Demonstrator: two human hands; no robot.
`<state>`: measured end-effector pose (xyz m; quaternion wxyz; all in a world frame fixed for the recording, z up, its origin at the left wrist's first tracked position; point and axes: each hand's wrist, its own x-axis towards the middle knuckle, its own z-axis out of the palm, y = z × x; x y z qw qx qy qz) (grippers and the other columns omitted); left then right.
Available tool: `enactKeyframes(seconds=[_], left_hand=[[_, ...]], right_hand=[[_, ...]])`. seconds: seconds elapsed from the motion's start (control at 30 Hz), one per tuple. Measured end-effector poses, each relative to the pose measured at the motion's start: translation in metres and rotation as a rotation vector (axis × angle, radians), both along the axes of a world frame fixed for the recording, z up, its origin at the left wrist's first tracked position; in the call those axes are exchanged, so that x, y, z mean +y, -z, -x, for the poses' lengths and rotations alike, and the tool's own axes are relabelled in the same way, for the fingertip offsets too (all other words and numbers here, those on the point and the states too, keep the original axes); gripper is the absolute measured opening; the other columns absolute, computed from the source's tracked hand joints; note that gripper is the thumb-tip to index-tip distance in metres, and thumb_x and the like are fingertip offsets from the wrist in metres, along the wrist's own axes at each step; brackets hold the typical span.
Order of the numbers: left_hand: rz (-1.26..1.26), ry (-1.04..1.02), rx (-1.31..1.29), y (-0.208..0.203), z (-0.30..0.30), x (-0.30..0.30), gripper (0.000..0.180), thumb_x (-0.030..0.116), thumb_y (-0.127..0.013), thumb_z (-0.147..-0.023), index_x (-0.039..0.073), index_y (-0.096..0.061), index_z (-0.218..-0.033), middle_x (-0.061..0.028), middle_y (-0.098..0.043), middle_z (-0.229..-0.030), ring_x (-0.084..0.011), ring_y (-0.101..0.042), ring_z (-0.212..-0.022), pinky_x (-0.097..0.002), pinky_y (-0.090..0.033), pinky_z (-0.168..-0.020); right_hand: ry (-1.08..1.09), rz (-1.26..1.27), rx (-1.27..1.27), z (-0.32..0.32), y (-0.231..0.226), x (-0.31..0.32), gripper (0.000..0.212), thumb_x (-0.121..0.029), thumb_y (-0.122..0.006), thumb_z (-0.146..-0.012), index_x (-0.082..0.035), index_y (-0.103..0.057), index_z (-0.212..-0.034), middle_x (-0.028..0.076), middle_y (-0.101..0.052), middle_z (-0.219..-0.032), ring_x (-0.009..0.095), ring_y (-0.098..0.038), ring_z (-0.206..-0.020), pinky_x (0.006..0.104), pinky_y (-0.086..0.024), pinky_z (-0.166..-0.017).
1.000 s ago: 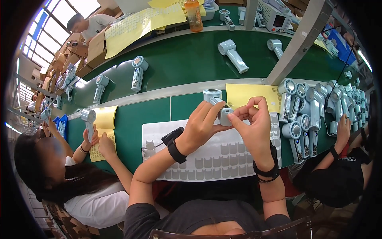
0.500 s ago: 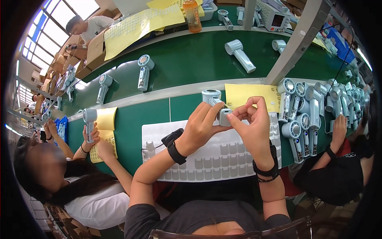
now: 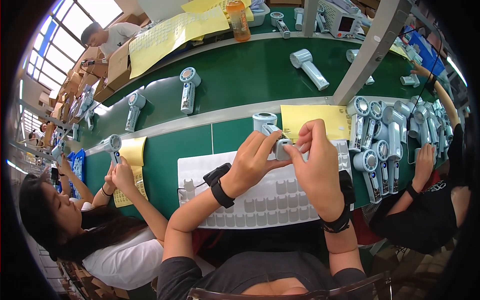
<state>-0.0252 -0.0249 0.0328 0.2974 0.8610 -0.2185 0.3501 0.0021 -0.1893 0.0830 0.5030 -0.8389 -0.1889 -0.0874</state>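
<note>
A pale blue handheld fan [image 3: 264, 118] lies with its round head away from me and its handle end toward me, above the work table. My left hand [image 3: 251, 161] is closed around the handle from the left side. My right hand [image 3: 320, 172] has its thumb against the handle's grey end, with the other fingers curled above it; whether a small piece sits between them I cannot make out. Under my wrists lies a white sheet [image 3: 260, 186] with rows of grey, notched stickers, some spots bare.
A yellow sheet [image 3: 312, 113] lies beyond my hands. Many fans [image 3: 369, 160] are heaped at right, beside a co-worker's hand [image 3: 425, 162]. On the green conveyor [image 3: 240, 75] lie several spaced fans. A metal post [image 3: 372, 52] rises at right. Another person [image 3: 120, 245] holds a fan at left.
My right hand has turned slightly, its thumb still at the handle end. Fans on the conveyor have shifted right. The left person's fan has tilted, and an arm at far right now reaches over the conveyor.
</note>
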Motion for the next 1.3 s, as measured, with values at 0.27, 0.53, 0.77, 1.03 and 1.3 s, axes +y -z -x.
enactKeyframes(seconds=[0.27,0.53,0.77,1.03,1.3], left_hand=[[0.139,-0.011,0.097,-0.014,-0.002,-0.003,0.066,0.016,-0.09,-0.063,0.005,-0.061,-0.121,-0.0016,-0.047,-0.069,-0.0139,-0.046,-0.062,-0.028,-0.041,-0.051],[0.409,-0.045,0.97,-0.045,0.004,-0.006,0.048,0.018,-0.062,-0.096,0.007,-0.043,-0.14,-0.0094,-0.06,-0.071,-0.0163,-0.059,-0.061,-0.0295,-0.049,-0.059],[0.844,0.255,0.733,-0.017,-0.023,0.02,0.051,0.007,-0.054,-0.098,0.013,-0.038,-0.146,-0.0195,-0.069,-0.084,-0.0216,-0.073,-0.084,-0.0294,-0.053,-0.069],[0.072,-0.062,0.252,0.037,-0.126,0.078,0.051,0.0,-0.054,-0.092,0.017,-0.047,-0.141,-0.0189,-0.07,-0.091,-0.0372,-0.068,-0.084,-0.0388,-0.053,-0.072],[-0.416,-0.38,0.359,0.062,-0.139,0.103,0.058,0.005,-0.063,-0.088,0.017,-0.046,-0.142,-0.0223,-0.063,-0.112,-0.0384,-0.065,-0.095,-0.0407,-0.053,-0.079]], right_hand=[[-0.44,-0.404,0.622,-0.04,0.015,-0.011,0.024,-0.011,-0.073,-0.088,-0.004,-0.06,-0.107,0.003,-0.064,-0.075,0.008,-0.058,-0.064,0.0223,-0.044,-0.059],[-0.418,-0.587,0.641,-0.035,0.02,-0.004,0.022,-0.01,-0.066,-0.093,-0.002,-0.061,-0.113,0.008,-0.067,-0.076,0.01,-0.061,-0.063,0.0232,-0.048,-0.058],[-0.389,-0.668,0.58,-0.025,0.026,-0.014,0.019,-0.009,-0.064,-0.094,-0.002,-0.062,-0.111,0.009,-0.069,-0.083,0.014,-0.065,-0.074,0.0266,-0.052,-0.067],[-0.185,0.239,-0.082,0.043,0.082,-0.032,0.023,0.003,-0.062,-0.081,-0.003,-0.067,-0.102,0.016,-0.063,-0.11,0.034,-0.062,-0.101,0.0397,-0.05,-0.084],[-0.088,0.284,-0.241,0.072,0.095,-0.027,0.022,0.004,-0.061,-0.078,-0.001,-0.066,-0.099,0.017,-0.061,-0.112,0.037,-0.059,-0.108,0.0428,-0.049,-0.088]])
